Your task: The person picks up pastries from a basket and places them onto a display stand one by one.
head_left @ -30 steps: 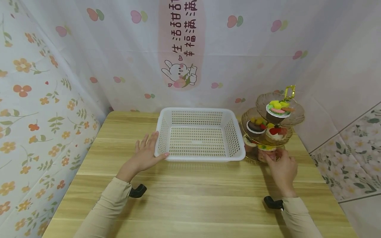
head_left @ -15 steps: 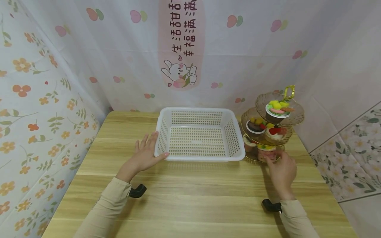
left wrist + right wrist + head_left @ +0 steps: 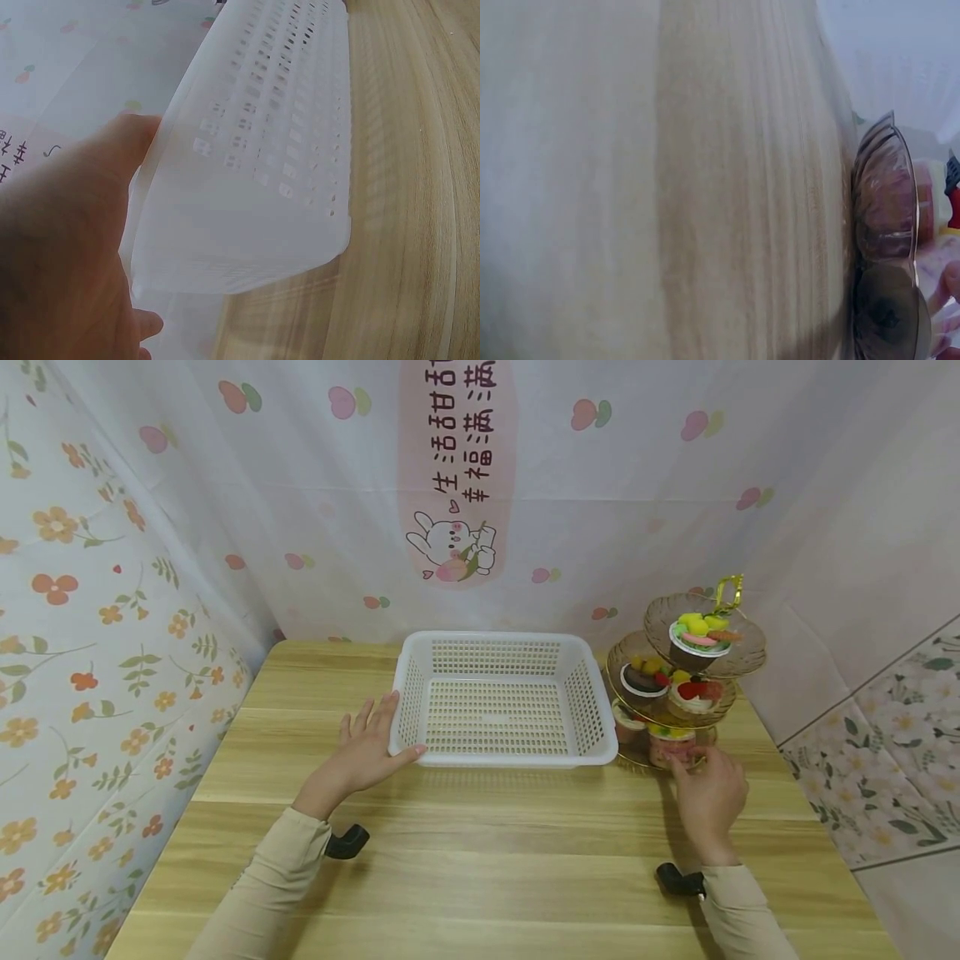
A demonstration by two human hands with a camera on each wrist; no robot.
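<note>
My left hand (image 3: 363, 752) rests at the front left corner of a white plastic basket (image 3: 517, 761), its thumb on the front rim and its fingers along the left side. On the bottom tier of a tiered cake stand (image 3: 738, 652), my right hand (image 3: 712, 793) pinches a pink cupcake (image 3: 667, 752) with yellow and green topping. The left wrist view has the left hand (image 3: 67, 240) against the basket wall (image 3: 247, 135). Right fingertips (image 3: 952, 279) show at the edge of the right wrist view, beside the stand's clear scalloped plate (image 3: 885, 202); much of that hand is out of frame.
Another cupcake (image 3: 628, 723) sits on the bottom tier. The middle tier carries a dark cupcake (image 3: 643, 682) and one with white cream and red fruit (image 3: 693, 697). A brown-cupped cupcake (image 3: 697, 652) tops the stand. A curtain (image 3: 315, 510) hangs behind the wooden table (image 3: 487, 860).
My right wrist has shifted slightly left and toward me, while the fingers stay at the pink cupcake. The left hand and the basket have not visibly moved.
</note>
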